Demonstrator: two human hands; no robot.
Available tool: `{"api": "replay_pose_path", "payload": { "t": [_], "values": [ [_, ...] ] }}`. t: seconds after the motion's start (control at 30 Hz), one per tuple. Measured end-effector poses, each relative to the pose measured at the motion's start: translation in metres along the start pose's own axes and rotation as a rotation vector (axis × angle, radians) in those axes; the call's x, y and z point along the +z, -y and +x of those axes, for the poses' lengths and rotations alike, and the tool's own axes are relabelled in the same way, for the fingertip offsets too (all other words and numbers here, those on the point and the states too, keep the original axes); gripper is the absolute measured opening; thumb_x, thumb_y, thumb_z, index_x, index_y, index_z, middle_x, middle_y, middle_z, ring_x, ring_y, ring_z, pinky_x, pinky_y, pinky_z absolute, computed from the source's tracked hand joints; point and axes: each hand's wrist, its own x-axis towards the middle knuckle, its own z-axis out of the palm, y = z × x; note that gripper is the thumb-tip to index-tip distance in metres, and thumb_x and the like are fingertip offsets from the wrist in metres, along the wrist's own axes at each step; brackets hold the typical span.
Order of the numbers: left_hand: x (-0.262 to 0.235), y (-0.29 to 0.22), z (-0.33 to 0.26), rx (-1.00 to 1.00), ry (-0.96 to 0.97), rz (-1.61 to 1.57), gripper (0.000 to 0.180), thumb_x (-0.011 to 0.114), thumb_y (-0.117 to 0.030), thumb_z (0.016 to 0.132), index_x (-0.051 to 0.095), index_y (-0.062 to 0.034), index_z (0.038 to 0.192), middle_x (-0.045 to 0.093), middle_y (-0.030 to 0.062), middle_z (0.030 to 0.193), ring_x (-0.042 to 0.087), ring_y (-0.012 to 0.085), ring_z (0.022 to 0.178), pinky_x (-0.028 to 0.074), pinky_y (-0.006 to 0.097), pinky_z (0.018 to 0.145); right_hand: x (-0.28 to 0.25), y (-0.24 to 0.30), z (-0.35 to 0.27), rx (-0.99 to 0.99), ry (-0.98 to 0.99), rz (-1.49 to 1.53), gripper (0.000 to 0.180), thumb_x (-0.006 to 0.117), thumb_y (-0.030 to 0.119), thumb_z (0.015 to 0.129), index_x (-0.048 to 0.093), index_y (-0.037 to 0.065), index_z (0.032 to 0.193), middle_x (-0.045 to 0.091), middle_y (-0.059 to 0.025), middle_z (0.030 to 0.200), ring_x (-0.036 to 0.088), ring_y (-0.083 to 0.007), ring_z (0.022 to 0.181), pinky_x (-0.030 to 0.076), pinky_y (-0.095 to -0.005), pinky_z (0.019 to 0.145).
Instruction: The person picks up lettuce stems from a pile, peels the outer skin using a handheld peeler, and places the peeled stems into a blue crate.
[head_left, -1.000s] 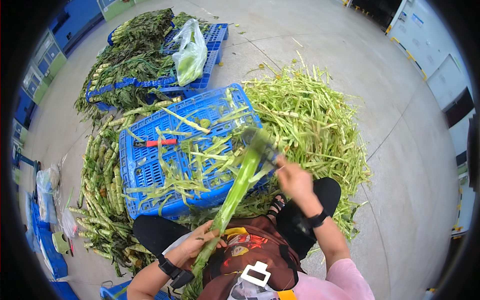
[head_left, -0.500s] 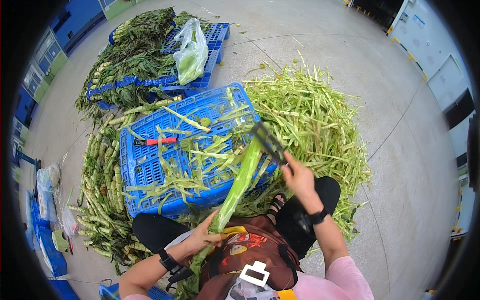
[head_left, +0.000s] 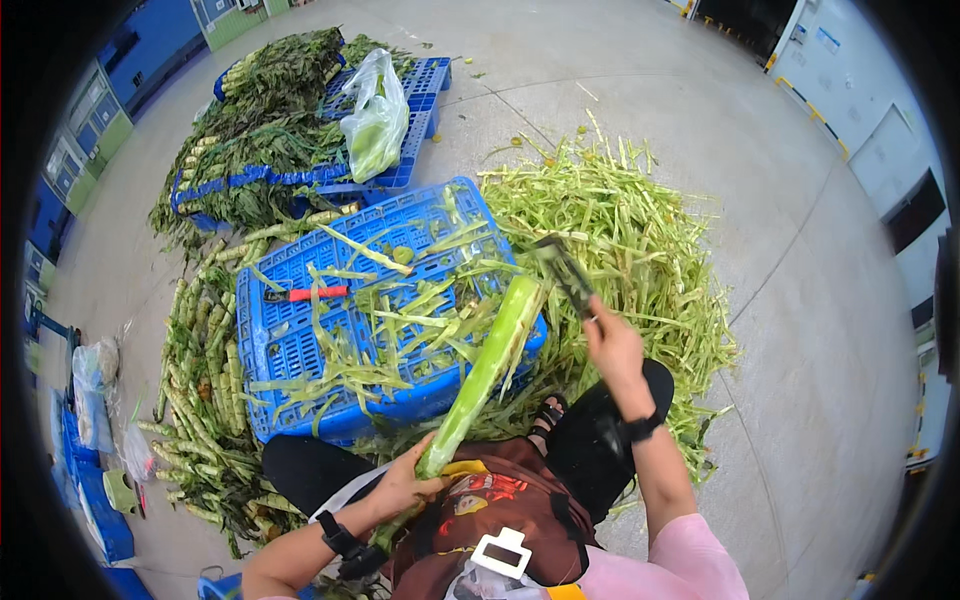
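My left hand [head_left: 407,478] is wrapped round the lower end of a pale green celtuce stem [head_left: 481,382], which slants up and away over the near right edge of an upturned blue crate [head_left: 285,345]. The stem's visible length is mostly bare of skin, with a rough whitish strip along its right side. My right hand [head_left: 615,348] grips a dark, flat peeler [head_left: 566,274], slightly blurred, held just right of the stem's upper end and apart from it. Peel strips [head_left: 440,325] lie scattered on the crate, along with a red-handled tool [head_left: 318,293].
A big heap of green peelings [head_left: 640,260] covers the floor right of the crate. Unpeeled stems [head_left: 205,370] are piled on the left. Beyond, a blue pallet [head_left: 425,90] bears leafy bundles [head_left: 260,130] and a clear plastic bag [head_left: 377,125]. Blue containers [head_left: 105,505] stand far left.
The peeler has come off the stem's upper end and moved right, with my right hand. The stem now shows more bare surface near its top, and my left hand still holds it.
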Motion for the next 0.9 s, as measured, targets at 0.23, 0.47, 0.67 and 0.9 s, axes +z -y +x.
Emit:
{"api": "replay_pose_path", "payload": {
  "t": [0.23,0.47,0.67,0.9],
  "values": [
    [-0.015,-0.001,0.002,-0.403,0.128,-0.36,0.049,0.071,-0.007,0.083,0.046,-0.0027,0.125,0.058,0.0025,0.073,0.053,0.0106,0.052,0.041,0.025,0.047,0.019,0.069,-0.11,-0.808,0.252,0.141,0.036,0.065,0.023,0.084,0.063,0.024,0.12,0.046,-0.0024,0.062,0.053,-0.0196,0.048,0.045,-0.0355,0.043],
    [-0.005,-0.01,0.001,-0.177,0.12,-0.406,0.041,0.07,-0.002,0.082,0.047,-0.0034,0.116,0.058,0.0054,0.075,0.055,0.0119,0.056,0.043,0.026,0.05,0.007,-0.017,0.015,0.23,-0.025,-0.037,0.036,0.061,0.028,0.089,0.063,0.015,0.122,0.067,-0.0168,0.085,0.065,-0.035,0.069,0.051,-0.0444,0.059],
    [-0.005,0.008,0.006,-0.222,0.321,-0.688,0.052,0.068,-0.011,0.085,0.046,-0.0055,0.132,0.058,0.0046,0.085,0.055,0.0128,0.072,0.046,0.025,0.065,0.016,0.059,-0.104,-0.728,0.318,0.018,0.041,0.066,0.022,0.08,0.064,0.025,0.121,0.048,-0.0059,0.062,0.056,-0.024,0.051,0.045,-0.0366,0.043],
    [0.0,0.011,-0.013,-0.246,0.28,-0.515,0.065,0.069,-0.012,0.083,0.041,-0.006,0.142,0.056,0.0018,0.088,0.053,0.0094,0.075,0.045,0.022,0.066,0.018,-0.003,0.009,0.271,0.159,-0.045,0.033,0.06,0.032,0.09,0.065,0.016,0.118,0.07,-0.015,0.089,0.067,-0.0359,0.074,0.053,-0.0445,0.064]
  ]
}}
